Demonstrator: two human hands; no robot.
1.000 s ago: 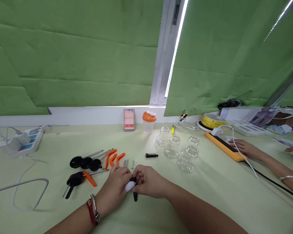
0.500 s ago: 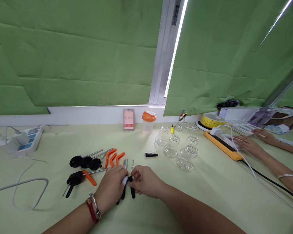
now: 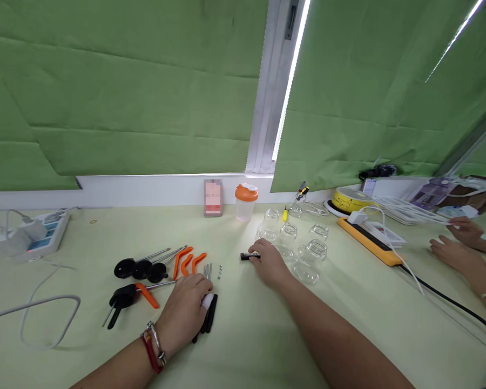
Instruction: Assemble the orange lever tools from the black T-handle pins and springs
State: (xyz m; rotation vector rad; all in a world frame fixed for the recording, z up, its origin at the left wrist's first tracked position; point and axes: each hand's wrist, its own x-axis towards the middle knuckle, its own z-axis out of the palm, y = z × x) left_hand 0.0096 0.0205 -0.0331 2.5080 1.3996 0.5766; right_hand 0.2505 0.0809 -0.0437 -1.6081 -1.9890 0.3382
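Observation:
My left hand (image 3: 185, 303) rests low in the view, its fingers curled down over several black handles (image 3: 211, 313); whether it grips them is hidden. Thin metal rods (image 3: 208, 270) stick out beyond its fingertips, with tiny metal pieces (image 3: 220, 272) beside them. Farther right, my right hand (image 3: 270, 263) has its fingers closed at the right end of a small black ridged piece (image 3: 248, 256) lying on the table. To the left are orange curved pieces (image 3: 199, 262), black round-ended parts with metal shafts (image 3: 157, 273) and a black part with a prong (image 3: 122, 296).
Clear glass jars (image 3: 316, 249) stand just right of my right hand. An orange-lidded cup (image 3: 246, 202) and a phone (image 3: 213, 198) are at the back. An orange power strip (image 3: 368, 242) and another person's hands (image 3: 456, 253) are at right; white cables (image 3: 67, 298) lie left.
My right hand has left the black handles and moved up and right to the small ridged piece. One black handle now lies closer to the others. The other person's hands have shifted right.

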